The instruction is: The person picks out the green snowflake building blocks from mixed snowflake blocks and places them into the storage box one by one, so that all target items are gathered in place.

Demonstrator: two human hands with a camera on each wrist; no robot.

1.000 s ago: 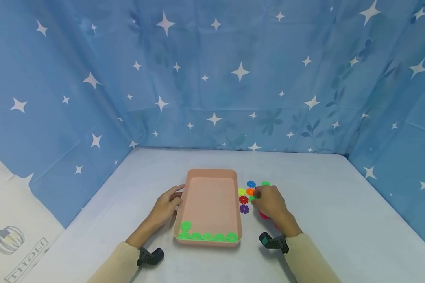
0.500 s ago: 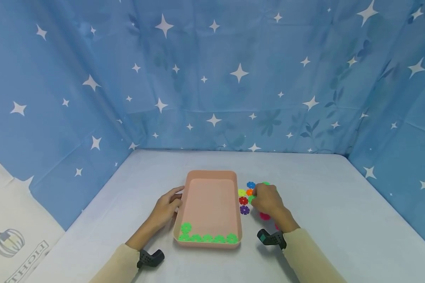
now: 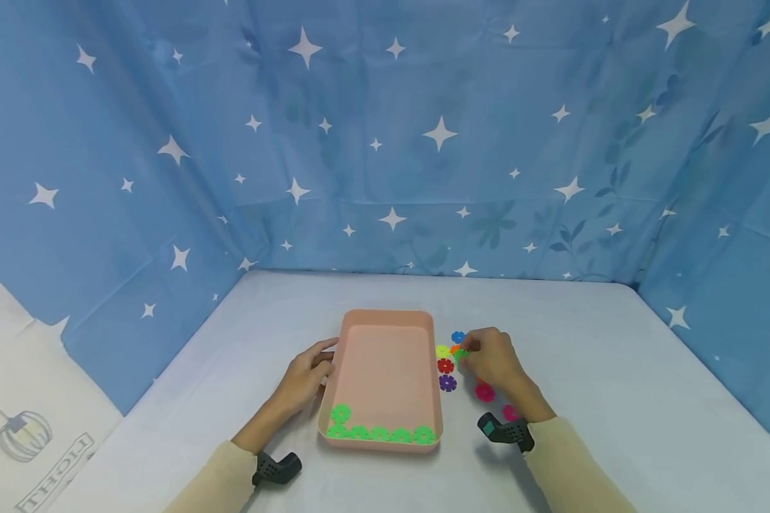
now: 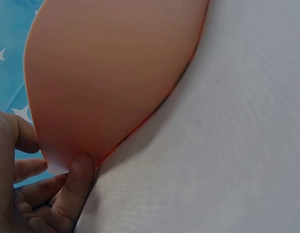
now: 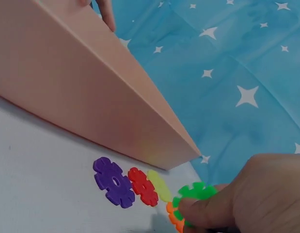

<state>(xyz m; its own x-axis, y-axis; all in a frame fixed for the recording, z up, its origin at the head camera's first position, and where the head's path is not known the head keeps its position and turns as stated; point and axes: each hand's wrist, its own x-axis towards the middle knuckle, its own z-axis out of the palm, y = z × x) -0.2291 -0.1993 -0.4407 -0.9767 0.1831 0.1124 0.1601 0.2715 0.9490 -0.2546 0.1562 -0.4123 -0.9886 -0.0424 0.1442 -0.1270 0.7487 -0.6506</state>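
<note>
My right hand [image 3: 495,360] pinches a green notched plastic disc [image 5: 197,191] between thumb and finger, low over the group beside the tray. Behind it an orange notched disc [image 5: 174,217] is partly covered. My left hand [image 3: 303,377] touches the left side of the pinkish-orange tray [image 3: 385,370]. In the left wrist view, its fingertips meet the tray's rim and the thumb [image 4: 82,177] lies against the lower outer wall. Several green discs [image 3: 380,433] line the tray's near edge, with one more green disc [image 3: 341,413] above the left end.
Right of the tray lie a yellow disc [image 3: 443,351], a red disc [image 3: 445,366], a purple disc [image 3: 448,383] and a blue disc [image 3: 458,337]. Pink discs [image 3: 485,392] sit under the right forearm. A blue starred curtain [image 3: 385,178] backs the white table [image 3: 603,356].
My right hand has lifted a little, and the green disc now shows in its fingertips. More of the pink discs can be seen. The left hand stays at the tray.
</note>
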